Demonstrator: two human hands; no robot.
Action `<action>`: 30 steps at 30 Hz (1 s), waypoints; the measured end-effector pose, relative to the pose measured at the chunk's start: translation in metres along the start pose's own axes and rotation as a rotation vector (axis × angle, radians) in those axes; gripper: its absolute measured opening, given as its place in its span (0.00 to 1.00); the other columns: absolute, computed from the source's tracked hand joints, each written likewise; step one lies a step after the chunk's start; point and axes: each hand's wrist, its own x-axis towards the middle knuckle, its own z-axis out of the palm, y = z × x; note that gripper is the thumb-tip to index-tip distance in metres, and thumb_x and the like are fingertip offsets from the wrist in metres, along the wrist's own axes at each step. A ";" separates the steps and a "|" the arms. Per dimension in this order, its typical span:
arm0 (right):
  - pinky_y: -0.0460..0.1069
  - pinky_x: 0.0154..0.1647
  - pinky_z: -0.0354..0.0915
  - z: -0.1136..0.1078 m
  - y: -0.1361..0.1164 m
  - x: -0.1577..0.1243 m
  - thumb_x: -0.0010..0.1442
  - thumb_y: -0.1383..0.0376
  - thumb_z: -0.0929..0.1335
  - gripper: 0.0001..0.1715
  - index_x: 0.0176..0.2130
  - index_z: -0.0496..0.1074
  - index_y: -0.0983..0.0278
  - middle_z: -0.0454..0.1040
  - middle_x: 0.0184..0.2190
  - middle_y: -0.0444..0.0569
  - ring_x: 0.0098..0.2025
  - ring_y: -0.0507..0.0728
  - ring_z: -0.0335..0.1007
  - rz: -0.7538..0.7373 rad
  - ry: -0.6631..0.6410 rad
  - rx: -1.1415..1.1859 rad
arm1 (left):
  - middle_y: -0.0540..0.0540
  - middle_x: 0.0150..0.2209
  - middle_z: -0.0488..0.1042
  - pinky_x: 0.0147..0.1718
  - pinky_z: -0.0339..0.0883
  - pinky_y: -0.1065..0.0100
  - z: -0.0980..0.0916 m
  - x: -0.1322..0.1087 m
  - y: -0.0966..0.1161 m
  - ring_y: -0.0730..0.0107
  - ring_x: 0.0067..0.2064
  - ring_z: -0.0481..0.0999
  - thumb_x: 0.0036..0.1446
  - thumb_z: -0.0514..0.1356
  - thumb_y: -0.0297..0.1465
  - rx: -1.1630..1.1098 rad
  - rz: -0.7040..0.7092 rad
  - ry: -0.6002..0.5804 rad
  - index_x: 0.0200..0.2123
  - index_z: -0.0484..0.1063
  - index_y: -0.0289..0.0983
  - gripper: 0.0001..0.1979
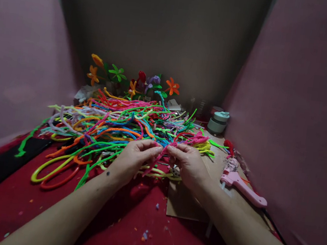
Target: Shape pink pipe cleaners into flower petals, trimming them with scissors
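Between my two hands is a pink pipe cleaner point(158, 158), its fuzzy length slanting down and to the left. My left hand point(137, 156) pinches it between thumb and forefinger. From the other side my right hand point(186, 163) grips it the same way, fingertips close to those of the left. Just behind them spreads a big tangled heap of pipe cleaners point(114, 128) in many colours. Where the pink piece ends among the pink strands behind my right hand, I cannot tell.
Pipe-cleaner flowers point(172, 86) stand along the back. To the right are a pale green lidded cup point(217, 123) and a pink glue gun point(243, 187) on cardboard point(184, 205). A black strip point(4, 166) lies left on the red cloth point(113, 232). Pink panels point(303, 116) flank both sides.
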 end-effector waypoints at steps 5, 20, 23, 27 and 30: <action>0.45 0.21 0.54 0.000 0.003 0.000 0.48 0.62 0.68 0.10 0.25 0.69 0.68 0.68 0.19 0.44 0.20 0.48 0.60 0.036 -0.063 0.013 | 0.54 0.20 0.68 0.20 0.56 0.76 0.002 0.001 -0.003 0.80 0.20 0.63 0.47 0.60 0.36 -0.071 0.003 0.036 0.27 0.70 0.34 0.10; 0.45 0.18 0.50 0.008 0.001 -0.004 0.44 0.66 0.67 0.07 0.18 0.67 0.67 0.62 0.13 0.40 0.16 0.47 0.53 0.056 0.028 -0.095 | 0.49 0.24 0.69 0.28 0.60 0.71 0.006 -0.003 -0.012 0.73 0.27 0.66 0.52 0.55 0.32 0.538 0.471 0.214 0.25 0.69 0.35 0.07; 0.44 0.18 0.49 0.006 0.006 -0.003 0.43 0.67 0.66 0.08 0.16 0.65 0.66 0.60 0.12 0.39 0.16 0.46 0.52 0.014 0.052 -0.100 | 0.45 0.26 0.71 0.32 0.59 0.67 0.006 -0.005 -0.017 0.69 0.30 0.66 0.55 0.52 0.28 0.942 0.855 0.134 0.26 0.70 0.36 0.09; 0.44 0.19 0.51 0.004 0.008 -0.003 0.43 0.67 0.67 0.08 0.17 0.64 0.66 0.61 0.13 0.39 0.17 0.47 0.54 -0.027 0.072 -0.078 | 0.44 0.27 0.71 0.34 0.60 0.66 0.002 -0.003 -0.011 0.69 0.32 0.67 0.55 0.52 0.28 0.921 0.880 0.038 0.29 0.72 0.36 0.09; 0.44 0.21 0.53 0.005 0.004 -0.004 0.44 0.65 0.68 0.08 0.20 0.67 0.66 0.64 0.16 0.40 0.19 0.47 0.56 -0.029 0.058 -0.025 | 0.46 0.30 0.72 0.32 0.62 0.69 -0.002 0.001 -0.002 0.70 0.32 0.69 0.54 0.55 0.33 0.458 0.473 0.019 0.31 0.72 0.36 0.08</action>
